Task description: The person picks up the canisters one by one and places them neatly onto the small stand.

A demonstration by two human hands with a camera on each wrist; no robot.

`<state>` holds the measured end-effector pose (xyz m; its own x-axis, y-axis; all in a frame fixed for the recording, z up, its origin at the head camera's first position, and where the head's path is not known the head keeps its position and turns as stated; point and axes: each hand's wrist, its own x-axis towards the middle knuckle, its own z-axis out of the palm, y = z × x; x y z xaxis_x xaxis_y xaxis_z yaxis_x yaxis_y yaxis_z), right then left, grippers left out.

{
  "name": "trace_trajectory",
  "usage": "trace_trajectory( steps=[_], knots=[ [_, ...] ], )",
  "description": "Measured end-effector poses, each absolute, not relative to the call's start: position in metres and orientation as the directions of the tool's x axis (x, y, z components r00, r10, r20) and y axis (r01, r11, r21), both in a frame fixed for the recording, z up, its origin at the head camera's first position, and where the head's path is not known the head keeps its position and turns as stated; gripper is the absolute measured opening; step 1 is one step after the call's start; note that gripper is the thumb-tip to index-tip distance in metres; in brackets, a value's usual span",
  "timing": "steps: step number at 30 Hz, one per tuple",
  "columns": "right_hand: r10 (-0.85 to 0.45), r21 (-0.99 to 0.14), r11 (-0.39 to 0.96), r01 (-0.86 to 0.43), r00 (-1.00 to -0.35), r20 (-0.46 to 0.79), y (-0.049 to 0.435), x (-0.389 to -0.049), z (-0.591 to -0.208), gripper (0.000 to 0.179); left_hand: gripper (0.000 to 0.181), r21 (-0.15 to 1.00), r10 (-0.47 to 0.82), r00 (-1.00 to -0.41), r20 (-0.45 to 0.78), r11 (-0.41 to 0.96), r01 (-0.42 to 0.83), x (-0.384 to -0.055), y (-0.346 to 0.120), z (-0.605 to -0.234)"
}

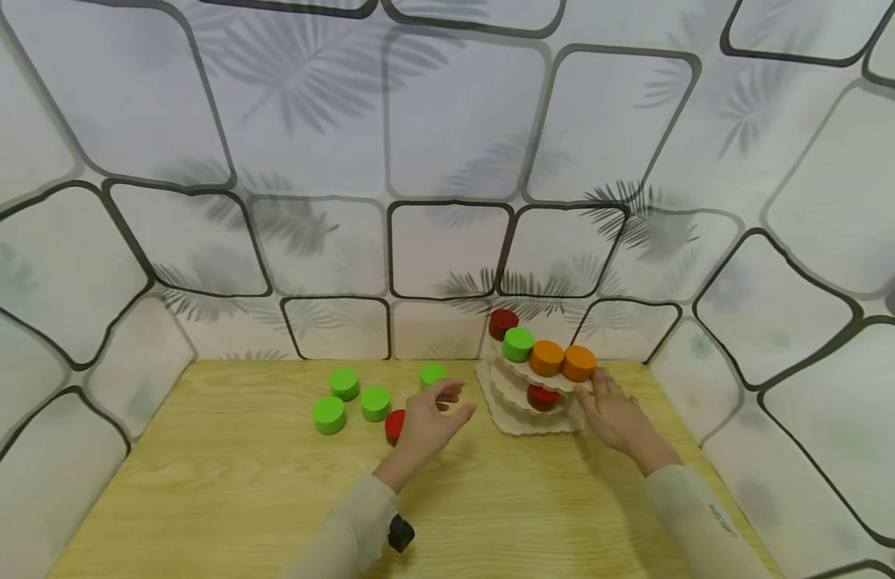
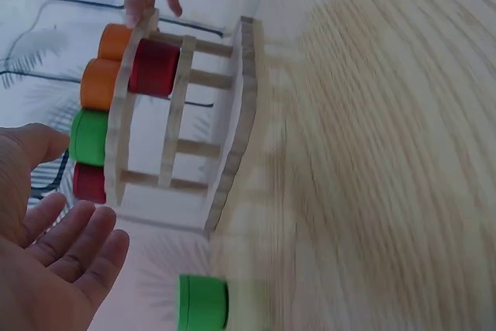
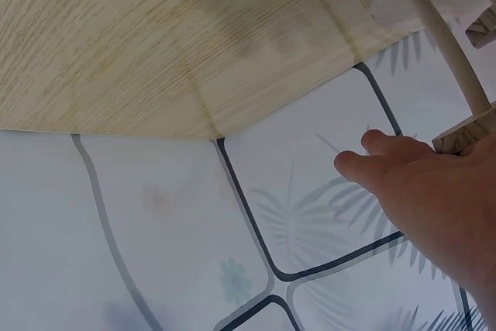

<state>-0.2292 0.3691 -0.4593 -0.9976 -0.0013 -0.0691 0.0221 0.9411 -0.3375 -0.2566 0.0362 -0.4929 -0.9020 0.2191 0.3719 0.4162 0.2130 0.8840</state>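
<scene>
A tiered wooden stand with scalloped edges stands at the back right of the table. On its top tier sit a red round block, a green round block and two orange round blocks. One more red block lies on the tier below. My right hand touches the top tier's right end, fingers fairly straight. Left of the stand my left hand hovers empty, thumb apart from the fingers. It partly hides a red block and a green block on the table.
Several other green blocks lie on the wooden table, left of my left hand. Patterned wall covering rises directly behind the table and along both sides. A small black device sits at my left sleeve.
</scene>
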Motion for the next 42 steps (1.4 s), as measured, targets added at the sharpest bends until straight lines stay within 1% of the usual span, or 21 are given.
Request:
trace_trajectory(
  steps=[6,13,18,33,39,42],
  knots=[
    [-0.002,-0.351,0.936,0.028,-0.997,-0.083,0.371,-0.229,-0.461,0.089,0.040,0.855,0.201,-0.898,0.392,0.281,0.436,-0.253,0.007,-0.493],
    [-0.004,-0.347,0.938,0.019,-0.998,-0.066,0.371,-0.230,-0.462,0.089,0.044,0.866,0.146,-0.925,0.352,0.324,0.381,-0.249,-0.022,-0.502],
    [-0.007,-0.334,0.942,0.015,-0.998,-0.065,0.371,-0.230,-0.460,0.088,0.048,0.857,0.133,-0.926,0.352,0.351,0.376,-0.249,-0.035,-0.511],
    [-0.011,-0.335,0.942,0.011,-0.998,-0.062,0.373,-0.231,-0.465,0.089,0.053,0.833,0.158,-0.915,0.372,0.378,0.404,-0.248,-0.051,-0.526],
    [-0.013,-0.336,0.942,0.009,-0.998,-0.064,0.373,-0.231,-0.463,0.089,0.055,0.853,0.158,-0.925,0.345,0.358,0.380,-0.250,-0.052,-0.531],
    [-0.010,-0.338,0.941,0.013,-0.998,-0.064,0.372,-0.230,-0.463,0.089,0.056,0.852,0.159,-0.922,0.352,0.354,0.386,-0.251,-0.052,-0.534]
  ],
)
